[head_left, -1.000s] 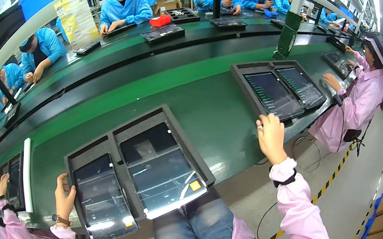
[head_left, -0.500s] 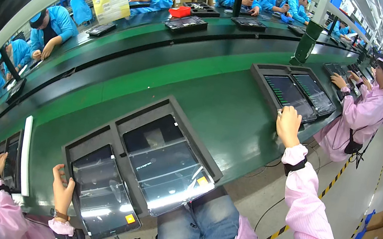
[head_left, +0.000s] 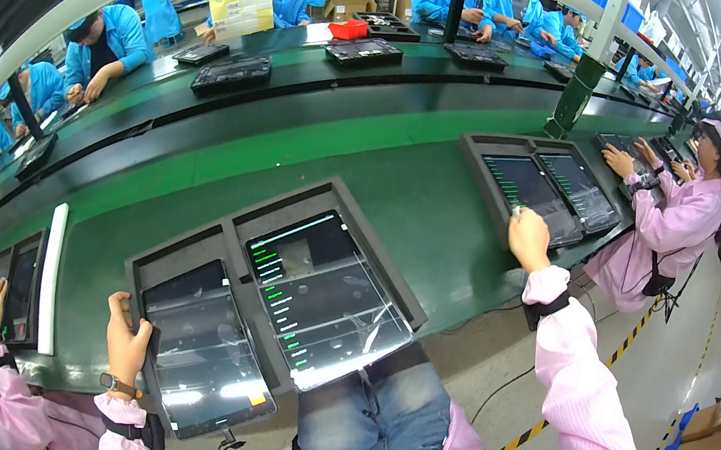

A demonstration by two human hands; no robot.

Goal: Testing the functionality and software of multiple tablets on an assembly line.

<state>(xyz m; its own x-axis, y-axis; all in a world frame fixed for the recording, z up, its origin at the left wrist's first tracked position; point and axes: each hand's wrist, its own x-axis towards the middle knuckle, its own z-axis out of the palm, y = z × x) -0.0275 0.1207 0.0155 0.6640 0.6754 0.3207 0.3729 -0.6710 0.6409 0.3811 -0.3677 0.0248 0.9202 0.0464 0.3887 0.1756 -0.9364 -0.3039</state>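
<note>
A grey foam tray [head_left: 328, 189] on the green bench before me holds two tablets. Its right tablet [head_left: 325, 295] is lit with green and white lines of text; the left tablet [head_left: 202, 346] has a dark, glossy screen and a small orange mark near its bottom. My left hand [head_left: 127, 341] is beside the left tablet's outer edge, thumb and fingers apart. Stretched out to the right, my right hand [head_left: 531, 240] is closed, its fingertips at the near left edge of a second foam tray [head_left: 477, 183]. Whether something small is in those fingers, I cannot make out.
The second tray carries two lit tablets [head_left: 532, 197]. A white strip [head_left: 52, 278] lies left, beside another worker's tray [head_left: 36, 285]. Pink-sleeved co-workers flank me. Beyond a green post [head_left: 575, 99], people in blue work along a line with dark devices [head_left: 231, 73] and a red box [head_left: 348, 29].
Text lines have come up on the near tray's right tablet, and its orange mark is gone. My right hand has moved slightly nearer and left. Another dark device shows on the far line.
</note>
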